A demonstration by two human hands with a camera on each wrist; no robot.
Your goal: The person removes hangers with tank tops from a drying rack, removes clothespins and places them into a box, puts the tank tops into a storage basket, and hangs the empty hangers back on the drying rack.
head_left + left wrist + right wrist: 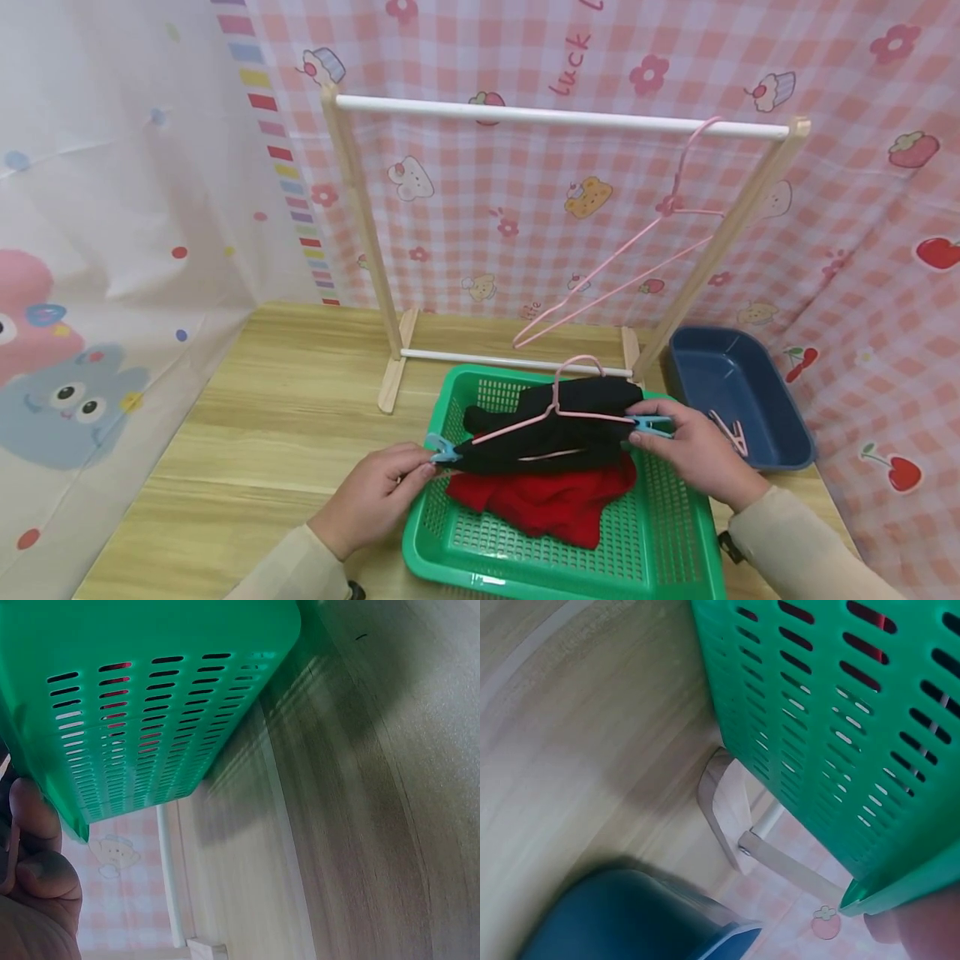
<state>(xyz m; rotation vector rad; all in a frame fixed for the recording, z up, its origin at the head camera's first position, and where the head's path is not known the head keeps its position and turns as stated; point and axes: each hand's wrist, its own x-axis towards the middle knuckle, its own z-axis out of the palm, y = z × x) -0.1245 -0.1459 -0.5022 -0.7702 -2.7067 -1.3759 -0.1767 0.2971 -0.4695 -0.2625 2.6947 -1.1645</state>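
Observation:
In the head view a pink hanger (556, 392) with a black garment (540, 437) clipped on it hangs over the green basket (450, 570). My left hand (375, 493) pinches the hanger's left end, close beside a blue clothespin (444, 448); the left wrist view shows the pink hanger tip (10, 862) between thumb and fingers. On the other side, my right hand (697, 450) pinches a second blue clothespin (654, 426) at the garment's right edge. Beneath lies a red garment (551, 504) inside the basket. Only a blurred bit of the right hand (922, 926) enters the right wrist view.
Behind the basket stands a rack with wooden posts (363, 217) and a white top rail (525, 115). Another pink hanger (611, 262) hangs near the rail's right end. A dark blue tub (720, 367) at right holds a pale pink clothespin (729, 432).

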